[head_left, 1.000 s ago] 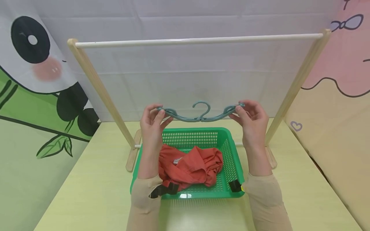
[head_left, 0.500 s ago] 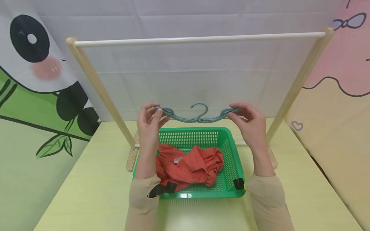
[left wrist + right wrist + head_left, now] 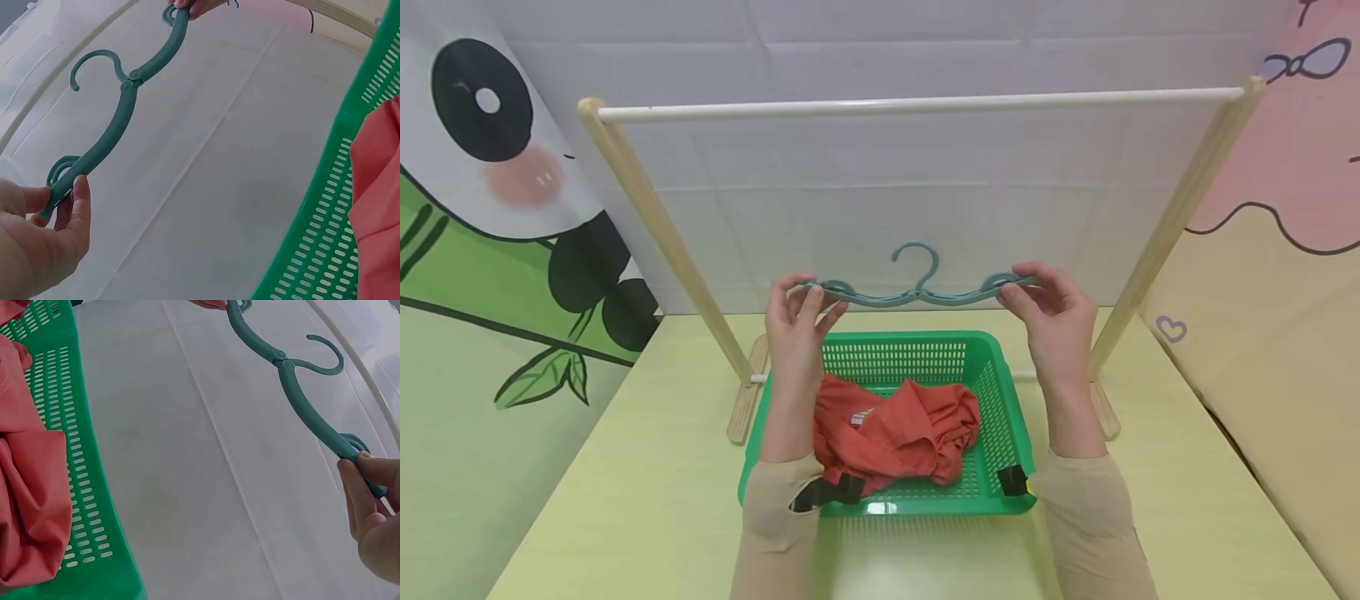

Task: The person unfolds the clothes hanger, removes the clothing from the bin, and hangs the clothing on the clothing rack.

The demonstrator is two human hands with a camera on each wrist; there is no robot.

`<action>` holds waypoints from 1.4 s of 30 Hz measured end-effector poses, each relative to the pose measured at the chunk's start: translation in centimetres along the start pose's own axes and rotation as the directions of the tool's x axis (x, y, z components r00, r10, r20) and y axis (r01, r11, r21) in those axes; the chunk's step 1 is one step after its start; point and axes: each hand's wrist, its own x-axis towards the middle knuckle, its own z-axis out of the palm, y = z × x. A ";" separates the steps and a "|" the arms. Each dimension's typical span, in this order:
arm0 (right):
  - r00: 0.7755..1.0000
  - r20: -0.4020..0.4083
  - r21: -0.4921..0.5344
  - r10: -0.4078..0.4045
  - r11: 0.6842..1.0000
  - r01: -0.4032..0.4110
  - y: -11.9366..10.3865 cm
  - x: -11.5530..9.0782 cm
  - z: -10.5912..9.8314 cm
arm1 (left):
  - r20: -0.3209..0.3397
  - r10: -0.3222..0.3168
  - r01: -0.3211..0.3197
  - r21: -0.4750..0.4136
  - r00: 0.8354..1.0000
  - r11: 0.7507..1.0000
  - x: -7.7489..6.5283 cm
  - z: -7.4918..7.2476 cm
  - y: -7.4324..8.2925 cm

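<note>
Both hands hold up a teal folding clothes hanger [image 3: 880, 301], one at each end, with its hook [image 3: 100, 56] pointing up. My left hand [image 3: 795, 333] pinches the left tip between thumb and fingers. At the other tip, my right hand [image 3: 1060, 321] pinches likewise; the right wrist view shows its thumb and fingers on either side of the arm [image 3: 312, 419]. A hinge joins the two arms at the middle. Below the hanger, a crumpled red garment [image 3: 895, 429] with a small white label lies in a green plastic basket [image 3: 917, 505].
A rack with wooden side posts [image 3: 658, 225] and a white top rod [image 3: 917, 106] stands behind the basket, above the hanger. The basket sits on a pale yellow table [image 3: 647, 500]. Cartoon-printed cloth [image 3: 1277, 333] hangs at both sides, with white cloth behind.
The hanger's middle and hook have risen, so its arms lie flatter than before. The right hand moved inward, then back out a little; both hands keep their pinch. Garment and basket stay put.
</note>
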 end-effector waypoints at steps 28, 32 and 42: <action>1.000 -0.005 0.018 -0.016 1.000 0.016 0.4 0.2 0.5 | 0.452 0.013 -0.402 0.778 0.892 0.483 2.8 -1.7 2.1; 1.000 -0.024 0.037 -0.012 0.999 0.013 0.6 0.3 0.6 | 0.459 0.000 -0.402 0.778 0.889 0.483 2.8 -1.5 1.8; 0.998 -0.003 -0.174 -0.059 0.983 0.057 1.1 0.3 0.4 | 0.417 0.038 -0.363 0.740 0.908 0.566 2.9 -1.4 1.3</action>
